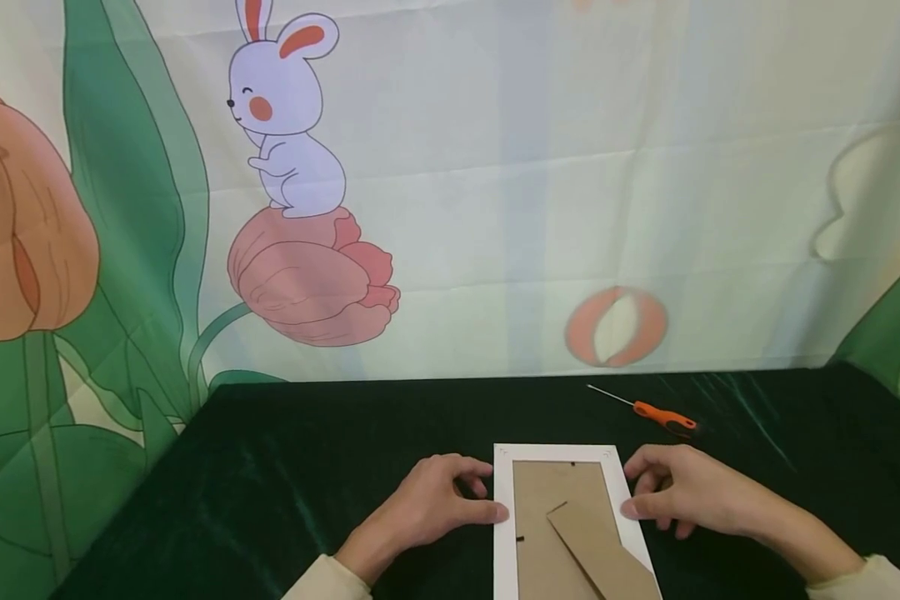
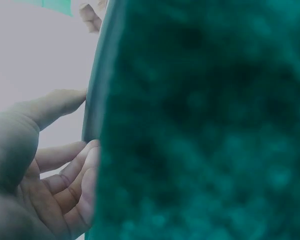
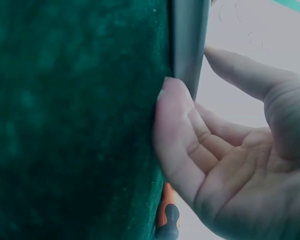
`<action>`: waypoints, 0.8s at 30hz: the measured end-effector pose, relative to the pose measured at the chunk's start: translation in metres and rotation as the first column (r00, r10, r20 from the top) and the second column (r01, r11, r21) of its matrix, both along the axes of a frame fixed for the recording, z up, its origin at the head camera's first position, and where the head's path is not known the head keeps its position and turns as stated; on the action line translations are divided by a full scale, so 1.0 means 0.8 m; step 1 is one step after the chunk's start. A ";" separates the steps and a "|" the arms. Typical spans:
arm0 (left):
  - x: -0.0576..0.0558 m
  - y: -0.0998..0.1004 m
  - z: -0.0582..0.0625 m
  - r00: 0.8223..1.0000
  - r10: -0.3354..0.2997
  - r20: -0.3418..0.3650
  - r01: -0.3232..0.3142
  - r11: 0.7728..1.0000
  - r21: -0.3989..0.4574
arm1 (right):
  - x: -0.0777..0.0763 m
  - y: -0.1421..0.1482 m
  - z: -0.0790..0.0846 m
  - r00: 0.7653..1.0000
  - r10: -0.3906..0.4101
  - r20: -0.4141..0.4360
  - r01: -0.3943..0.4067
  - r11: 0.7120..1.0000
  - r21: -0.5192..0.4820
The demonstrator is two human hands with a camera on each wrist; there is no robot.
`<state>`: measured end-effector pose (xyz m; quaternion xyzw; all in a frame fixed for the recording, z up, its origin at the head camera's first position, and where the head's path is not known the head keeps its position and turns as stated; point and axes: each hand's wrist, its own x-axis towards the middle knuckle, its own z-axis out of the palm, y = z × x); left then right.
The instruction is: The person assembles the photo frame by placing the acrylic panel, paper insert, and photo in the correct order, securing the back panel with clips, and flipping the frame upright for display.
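Observation:
A white picture frame [image 1: 555, 452] lies back side up on the dark green cloth, its lower part cut off by the head view's bottom edge. Its brown backing board [image 1: 543, 483] carries a brown stand flap [image 1: 607, 554]. My left hand [image 1: 442, 504] holds the left border, thumb on top and curled fingers at the side. Opposite it, my right hand [image 1: 690, 492] grips the right border with its thumb on the white rim. Both wrist views show the frame's side edge [image 3: 189, 45] between thumb and fingers.
An orange-handled screwdriver [image 1: 663, 417] lies beyond the right hand, its shaft pointing left and away. Dark green velvet cloth [image 1: 270, 483] covers the table. Behind it hangs a printed curtain [image 1: 457, 208] with a rabbit and flowers.

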<state>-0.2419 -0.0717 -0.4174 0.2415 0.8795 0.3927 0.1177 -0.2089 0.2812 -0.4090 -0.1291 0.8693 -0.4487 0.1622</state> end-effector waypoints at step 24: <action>0.002 0.003 0.001 0.987 0.027 0.155 -0.063 0.971 0.232 | 0.001 -0.009 0.000 1.000 -0.010 -0.005 0.009 0.988 -0.156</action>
